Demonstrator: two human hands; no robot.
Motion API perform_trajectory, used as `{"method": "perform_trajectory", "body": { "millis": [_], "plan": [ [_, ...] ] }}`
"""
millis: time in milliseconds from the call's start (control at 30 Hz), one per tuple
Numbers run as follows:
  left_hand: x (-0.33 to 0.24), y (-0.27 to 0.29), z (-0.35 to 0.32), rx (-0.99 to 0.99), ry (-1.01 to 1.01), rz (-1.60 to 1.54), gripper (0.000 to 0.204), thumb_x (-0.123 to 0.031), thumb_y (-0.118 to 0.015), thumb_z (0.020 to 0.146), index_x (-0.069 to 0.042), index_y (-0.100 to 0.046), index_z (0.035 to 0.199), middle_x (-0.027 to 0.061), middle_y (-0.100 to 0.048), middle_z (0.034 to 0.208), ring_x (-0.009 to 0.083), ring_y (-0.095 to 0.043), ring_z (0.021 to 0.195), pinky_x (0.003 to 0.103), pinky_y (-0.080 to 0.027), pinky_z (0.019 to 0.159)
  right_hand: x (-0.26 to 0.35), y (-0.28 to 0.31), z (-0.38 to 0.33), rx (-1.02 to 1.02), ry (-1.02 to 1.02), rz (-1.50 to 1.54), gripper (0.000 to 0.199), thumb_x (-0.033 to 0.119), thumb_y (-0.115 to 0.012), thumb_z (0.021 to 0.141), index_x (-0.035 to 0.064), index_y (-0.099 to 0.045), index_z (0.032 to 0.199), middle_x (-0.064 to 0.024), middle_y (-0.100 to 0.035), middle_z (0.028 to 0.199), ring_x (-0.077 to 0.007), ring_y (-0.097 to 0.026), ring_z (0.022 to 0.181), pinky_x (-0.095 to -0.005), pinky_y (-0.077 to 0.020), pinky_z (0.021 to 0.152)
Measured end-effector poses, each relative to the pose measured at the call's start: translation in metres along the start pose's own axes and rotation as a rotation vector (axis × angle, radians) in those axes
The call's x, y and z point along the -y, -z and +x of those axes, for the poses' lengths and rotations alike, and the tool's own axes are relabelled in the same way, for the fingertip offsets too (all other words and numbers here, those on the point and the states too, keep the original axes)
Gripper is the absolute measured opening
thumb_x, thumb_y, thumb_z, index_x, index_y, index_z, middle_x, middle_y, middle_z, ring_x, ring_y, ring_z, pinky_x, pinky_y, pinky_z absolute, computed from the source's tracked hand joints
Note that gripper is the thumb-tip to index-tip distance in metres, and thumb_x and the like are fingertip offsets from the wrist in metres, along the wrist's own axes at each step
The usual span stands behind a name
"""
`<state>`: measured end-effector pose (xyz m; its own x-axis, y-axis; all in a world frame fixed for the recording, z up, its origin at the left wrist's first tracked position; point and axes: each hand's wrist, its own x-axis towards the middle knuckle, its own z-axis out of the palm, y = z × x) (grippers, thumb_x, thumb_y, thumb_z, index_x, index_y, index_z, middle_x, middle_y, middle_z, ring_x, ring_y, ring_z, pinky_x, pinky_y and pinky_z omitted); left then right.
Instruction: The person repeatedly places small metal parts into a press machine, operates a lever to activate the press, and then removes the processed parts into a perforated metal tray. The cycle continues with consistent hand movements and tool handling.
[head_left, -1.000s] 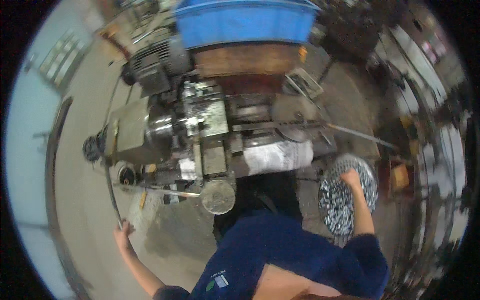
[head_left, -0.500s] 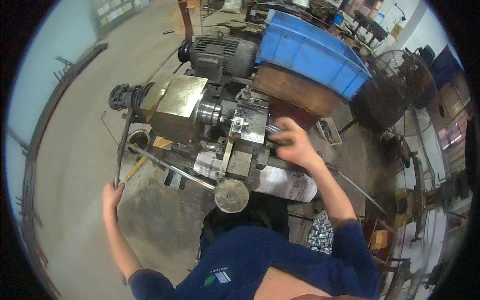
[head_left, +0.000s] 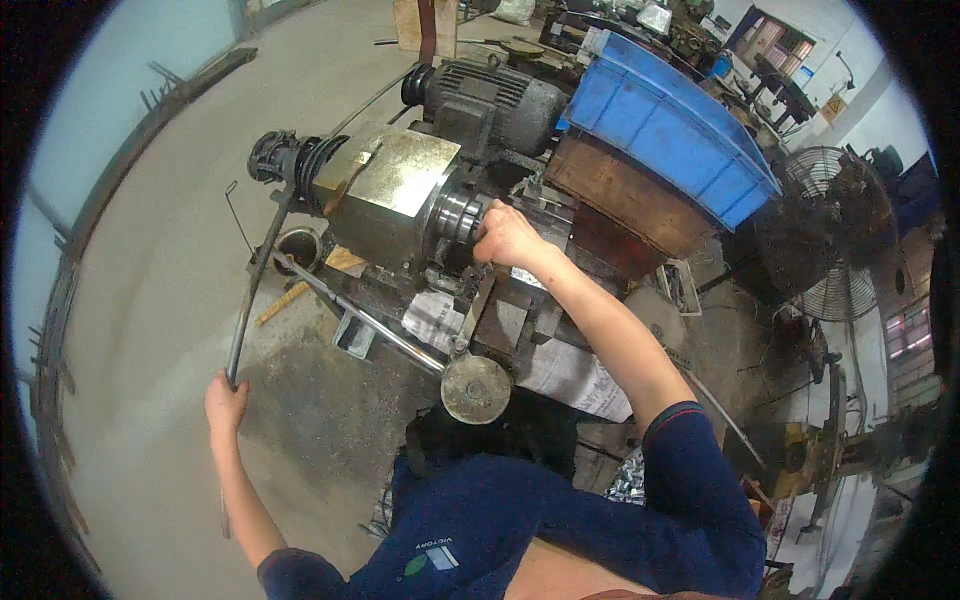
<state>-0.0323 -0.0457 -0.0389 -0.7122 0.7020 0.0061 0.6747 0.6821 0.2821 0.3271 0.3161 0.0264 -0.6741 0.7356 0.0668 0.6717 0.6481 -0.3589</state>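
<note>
- The machine (head_left: 378, 237) is the biggest thing in front of the person, a grimy, oil-dark lathe-like body; its box-shaped head wears a brassy, scuffed top plate (head_left: 412, 170) that catches the light.
- A blue bin (head_left: 670, 140) stands behind it, tilted in my sight, above a stained brown wooden box (head_left: 625, 190).
- The motor (head_left: 497, 107), grey and ribbed, sits just behind the brassy plate, its casing dulled with dirt.
- A long rod (head_left: 257, 285), dark, thin and slightly bowed, slants from the pulley end of the machine down to the person's left side.
- A polished bar (head_left: 385, 337) runs beneath the machine's head toward a round, worn metal disc (head_left: 476, 390) close to the person's body.
- The chuck (head_left: 457, 217), bright ringed steel, juts from the right side of the box-shaped head, shinier than anything around it.
- The right hand (head_left: 508, 236) is at the chuck's front, its forearm stretched diagonally across the machine, knuckles up and fingers bent inward; I can't tell whether they pinch a small part, as the hand itself hides that.
- The left hand (head_left: 227, 400) is wrapped around the rod's lower stretch, thumb along it, arm reaching out well apart from the body.
</note>
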Motion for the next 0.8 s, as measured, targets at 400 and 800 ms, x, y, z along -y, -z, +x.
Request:
{"method": "perform_trajectory", "body": {
  "millis": [400,800],
  "plan": [
    [0.004,0.004,0.061,0.024,0.029,0.323,0.026,-0.022,-0.06,0.072,0.002,-0.059,0.082,0.0201,-0.059,0.069,0.0368,-0.058,0.067,0.043,-0.047,0.063,0.007,0.003,0.003,-0.125,-0.1,0.233,0.026,0.02,-0.055,0.05,-0.0051,-0.057,0.058,-0.0236,-0.053,0.06,-0.0367,-0.056,0.06,-0.038,-0.046,0.06],
    [0.056,0.014,0.147,-0.142,-0.102,0.354,0.023,-0.011,-0.056,0.071,-0.005,-0.059,0.093,0.0165,-0.061,0.084,0.0331,-0.059,0.078,0.042,-0.047,0.068,0.009,0.026,-0.038,-0.315,-0.022,0.255,0.023,0.016,-0.06,0.052,0.0027,-0.064,0.07,-0.0238,-0.048,0.119,-0.036,-0.054,0.101,-0.0354,-0.0441,0.085]
  ]
}}
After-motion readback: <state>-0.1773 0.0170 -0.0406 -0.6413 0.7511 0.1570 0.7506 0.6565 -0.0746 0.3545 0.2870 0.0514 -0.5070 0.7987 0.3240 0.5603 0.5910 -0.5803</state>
